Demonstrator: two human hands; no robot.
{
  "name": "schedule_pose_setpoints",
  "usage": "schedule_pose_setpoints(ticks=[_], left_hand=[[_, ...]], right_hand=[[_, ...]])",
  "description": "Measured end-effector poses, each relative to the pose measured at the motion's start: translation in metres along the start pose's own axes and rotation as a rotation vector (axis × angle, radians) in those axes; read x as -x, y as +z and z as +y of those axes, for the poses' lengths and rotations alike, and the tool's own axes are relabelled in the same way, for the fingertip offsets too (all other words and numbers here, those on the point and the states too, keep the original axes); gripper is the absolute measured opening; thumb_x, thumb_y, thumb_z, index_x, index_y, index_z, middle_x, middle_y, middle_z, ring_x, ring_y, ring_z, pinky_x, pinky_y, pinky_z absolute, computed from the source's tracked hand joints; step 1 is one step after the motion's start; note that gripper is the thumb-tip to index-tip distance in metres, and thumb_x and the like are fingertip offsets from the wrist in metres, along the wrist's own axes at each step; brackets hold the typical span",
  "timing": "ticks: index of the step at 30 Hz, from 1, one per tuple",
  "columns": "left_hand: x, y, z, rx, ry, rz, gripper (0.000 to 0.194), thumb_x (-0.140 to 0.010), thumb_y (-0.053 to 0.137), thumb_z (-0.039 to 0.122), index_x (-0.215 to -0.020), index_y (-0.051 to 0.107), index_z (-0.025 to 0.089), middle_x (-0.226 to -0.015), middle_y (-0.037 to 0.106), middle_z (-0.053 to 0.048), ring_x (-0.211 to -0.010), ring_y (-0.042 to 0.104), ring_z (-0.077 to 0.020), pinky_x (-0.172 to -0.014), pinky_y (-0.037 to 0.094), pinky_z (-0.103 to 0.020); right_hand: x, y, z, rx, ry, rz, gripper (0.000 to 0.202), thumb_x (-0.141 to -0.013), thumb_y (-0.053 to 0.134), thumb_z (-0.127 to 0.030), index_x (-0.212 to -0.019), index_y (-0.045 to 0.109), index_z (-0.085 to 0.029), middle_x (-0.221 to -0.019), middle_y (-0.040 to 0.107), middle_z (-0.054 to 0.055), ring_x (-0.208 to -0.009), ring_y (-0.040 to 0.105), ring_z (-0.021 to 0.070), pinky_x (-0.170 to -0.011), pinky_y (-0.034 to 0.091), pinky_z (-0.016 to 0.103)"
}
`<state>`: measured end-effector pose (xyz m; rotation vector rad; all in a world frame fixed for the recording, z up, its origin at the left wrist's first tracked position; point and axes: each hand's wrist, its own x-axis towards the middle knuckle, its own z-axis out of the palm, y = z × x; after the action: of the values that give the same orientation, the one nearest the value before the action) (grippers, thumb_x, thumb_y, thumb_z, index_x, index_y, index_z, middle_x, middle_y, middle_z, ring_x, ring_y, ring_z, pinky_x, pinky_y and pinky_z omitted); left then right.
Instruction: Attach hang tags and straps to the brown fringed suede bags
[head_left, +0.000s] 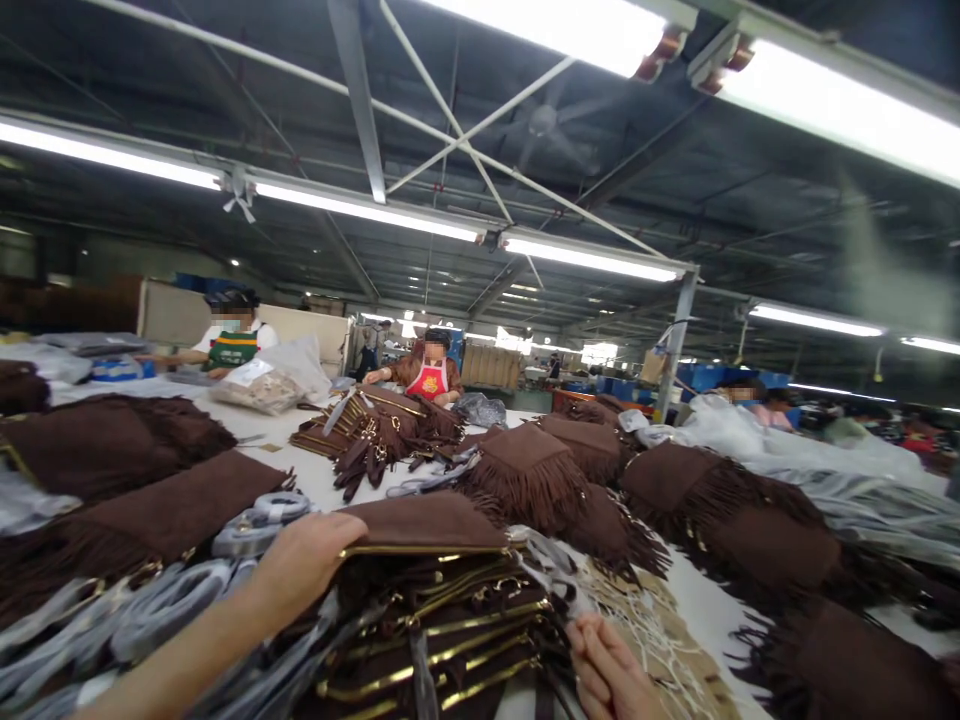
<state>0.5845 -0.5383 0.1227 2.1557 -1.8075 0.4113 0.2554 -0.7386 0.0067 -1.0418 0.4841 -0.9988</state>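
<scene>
My left hand (pixel 311 562) is closed on the upper left corner of a dark brown bag (pixel 427 522) with a gold-coloured zip edge. That bag lies on top of a stack of similar brown bags (pixel 442 635), whose gold zips face me. Right of the stack, my right hand (pixel 609 665) has its fingers pressed together beside a grey plastic-wrapped strap (pixel 551 560); what its fingertips hold is too small to make out. Plastic-wrapped straps (pixel 176 600) are heaped left of the stack, partly behind my left forearm.
Fringed brown bags (pixel 525 465) cover much of the white table (pixel 705 590), with more (pixel 780 545) at right. Beige fringed material (pixel 660 630) lies near my right hand. Across the table are a person in a red apron (pixel 431 383) and another in green (pixel 232 347).
</scene>
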Motion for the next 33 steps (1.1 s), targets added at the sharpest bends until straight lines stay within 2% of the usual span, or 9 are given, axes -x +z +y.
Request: schedule_pose_setpoints(ticks=[3,6,10,14,18,22,24,28,33], left_hand=[[0.015,0.003,-0.035,0.039,0.098,-0.055,0.041,-0.082,0.044,0.003,-0.111,0.064,0.024,-0.12,0.066,-0.004,-0.113,0.059,-0.0215,-0.098,0.044,-0.035],[0.019,0.009,-0.048,0.037,0.132,-0.093,0.045,-0.082,0.043,0.003,-0.114,0.065,0.025,-0.124,0.065,-0.004,-0.118,0.056,-0.0211,-0.103,0.042,-0.035],[0.012,0.005,-0.064,0.014,0.103,-0.051,0.041,-0.083,0.044,0.006,-0.112,0.066,0.024,-0.12,0.066,-0.004,-0.115,0.057,-0.0212,-0.103,0.042,-0.036],[0.015,-0.004,-0.073,-0.078,-0.025,-0.109,0.05,-0.077,0.047,0.007,-0.122,0.062,0.023,-0.128,0.061,-0.008,-0.12,0.054,-0.0265,-0.104,0.041,-0.042],[0.022,-0.005,-0.015,0.047,0.078,-0.092,0.079,-0.068,0.05,0.005,-0.144,0.039,0.022,-0.15,0.038,-0.008,-0.135,0.038,-0.0263,-0.112,0.032,-0.04],[0.001,0.016,0.08,0.083,0.247,0.058,0.067,-0.079,0.056,0.014,-0.142,0.038,0.024,-0.146,0.04,-0.009,-0.128,0.041,-0.0276,-0.107,0.036,-0.042],[-0.012,0.031,0.109,0.003,0.296,0.147,0.049,-0.089,0.048,0.015,-0.137,0.042,0.022,-0.132,0.051,-0.011,-0.112,0.05,-0.0266,-0.094,0.044,-0.042],[-0.02,0.053,0.121,-0.044,0.365,0.154,0.018,-0.096,0.04,0.023,-0.102,0.057,0.019,-0.104,0.058,-0.009,-0.093,0.053,-0.0241,-0.079,0.046,-0.039],[-0.016,0.051,0.127,0.043,0.071,0.009,0.012,-0.086,0.05,0.02,-0.098,0.052,0.019,-0.105,0.054,-0.011,-0.096,0.054,-0.0292,-0.077,0.048,-0.043]], right_hand=[[-0.021,0.012,-0.015,0.525,-0.277,0.073,0.031,-0.083,0.061,-0.053,-0.088,0.06,-0.023,-0.067,0.056,-0.004,-0.041,0.039,0.0065,-0.035,0.03,0.016],[-0.047,0.033,-0.027,1.121,-0.557,0.008,0.026,-0.089,0.044,-0.038,-0.093,0.063,-0.021,-0.091,0.066,0.007,-0.082,0.064,0.0222,-0.072,0.053,0.031],[-0.078,0.058,-0.029,1.359,-0.577,-0.155,0.049,-0.079,0.043,-0.014,-0.125,0.057,-0.024,-0.136,0.05,0.01,-0.116,0.055,0.0253,-0.096,0.043,0.036],[-0.092,0.076,-0.025,1.523,-0.525,-0.334,0.045,-0.076,0.048,-0.008,-0.116,0.062,-0.022,-0.108,0.065,0.01,-0.096,0.063,0.0243,-0.082,0.046,0.033],[-0.087,0.098,-0.036,1.577,-0.527,-0.424,0.014,-0.08,0.049,-0.011,-0.078,0.062,-0.018,-0.081,0.064,0.007,-0.08,0.06,0.022,-0.072,0.042,0.029],[-0.067,0.121,-0.059,1.518,-0.546,-0.546,0.017,-0.083,0.048,-0.016,-0.067,0.053,-0.02,-0.069,0.058,-0.002,-0.068,0.054,0.0147,-0.062,0.036,0.023],[-0.057,0.127,-0.066,1.494,-0.542,-0.569,0.017,-0.08,0.048,-0.015,-0.065,0.051,-0.02,-0.065,0.055,-0.004,-0.065,0.052,0.0133,-0.06,0.034,0.022],[-0.044,0.124,-0.068,1.46,-0.511,-0.516,0.017,-0.078,0.047,-0.018,-0.062,0.049,-0.02,-0.06,0.052,-0.004,-0.062,0.05,0.0138,-0.057,0.032,0.023],[-0.046,0.12,-0.065,1.395,-0.501,-0.498,0.022,-0.083,0.046,-0.026,-0.064,0.054,-0.019,-0.062,0.055,-0.003,-0.064,0.053,0.0151,-0.059,0.035,0.024]])
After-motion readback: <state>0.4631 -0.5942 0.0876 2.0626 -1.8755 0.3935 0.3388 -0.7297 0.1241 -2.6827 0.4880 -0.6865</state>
